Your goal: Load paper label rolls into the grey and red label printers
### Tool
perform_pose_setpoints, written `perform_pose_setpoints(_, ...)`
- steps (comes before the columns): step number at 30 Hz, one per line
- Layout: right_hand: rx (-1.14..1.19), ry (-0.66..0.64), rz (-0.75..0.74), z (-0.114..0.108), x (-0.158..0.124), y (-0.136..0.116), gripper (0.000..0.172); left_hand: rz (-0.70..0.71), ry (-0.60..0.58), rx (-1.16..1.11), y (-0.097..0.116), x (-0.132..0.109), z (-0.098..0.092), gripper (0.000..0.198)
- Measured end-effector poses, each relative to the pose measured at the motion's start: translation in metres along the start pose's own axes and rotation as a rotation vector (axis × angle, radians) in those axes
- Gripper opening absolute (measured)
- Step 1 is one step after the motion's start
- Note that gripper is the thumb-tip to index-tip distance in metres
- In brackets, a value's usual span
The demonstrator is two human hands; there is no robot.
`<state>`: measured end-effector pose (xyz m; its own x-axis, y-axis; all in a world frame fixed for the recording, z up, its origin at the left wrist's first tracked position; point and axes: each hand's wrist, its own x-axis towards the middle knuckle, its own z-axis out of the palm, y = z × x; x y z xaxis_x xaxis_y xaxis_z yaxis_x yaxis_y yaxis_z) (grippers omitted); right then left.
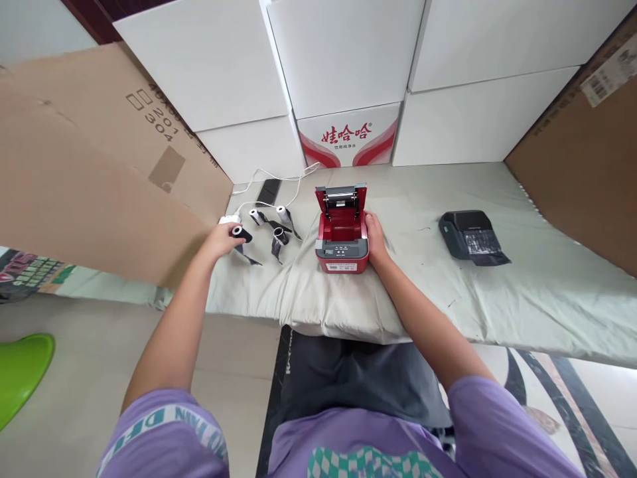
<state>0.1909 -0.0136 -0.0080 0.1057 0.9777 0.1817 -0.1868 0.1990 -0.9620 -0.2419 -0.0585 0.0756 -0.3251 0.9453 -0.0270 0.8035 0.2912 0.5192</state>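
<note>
A small red printer (342, 232) stands on the pale cloth-covered surface (497, 279) with its lid tilted open. My right hand (375, 239) rests against its right side, fingers wrapped on the casing. My left hand (222, 238) is closed round a small black paper roll (240, 233) to the left of the printer, its loose strip trailing on the cloth. Three more rolls lie just beyond it: two white ones (255, 214) (283, 212) and a dark one (279, 238).
A black printer (468, 236) sits at the right. A dark phone (269, 191) and a white cable (279, 180) lie near the back. White boxes (348, 60) wall the rear, cardboard sheets (89, 166) flank both sides. A green object (20, 372) sits on the floor, left.
</note>
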Motion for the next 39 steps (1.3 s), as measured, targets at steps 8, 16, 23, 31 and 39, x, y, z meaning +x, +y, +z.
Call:
perform_pose_setpoints(8,0.003,0.014,0.007,0.0,-0.001,0.002,0.051,0.091,0.09,0.227,-0.001,0.004,0.003,0.072)
perform_pose_setpoints(16,-0.002,0.009,0.002,-0.001,0.0,0.003,0.049,-0.029,0.097,0.093,0.038,0.054,0.027,0.059)
perform_pose_setpoints(23,0.009,0.01,0.042,0.001,0.001,0.003,0.052,0.143,0.232,-0.477,0.076,0.036,0.027,0.07)
perform_pose_setpoints(31,0.0,0.001,0.018,0.001,0.0,-0.001,0.052,0.534,-0.196,-0.637,0.165,-0.059,0.015,0.067)
perform_pose_setpoints(39,0.031,0.001,0.011,0.002,0.006,0.006,0.059,0.922,-0.288,0.044,0.225,-0.06,0.09,0.034)
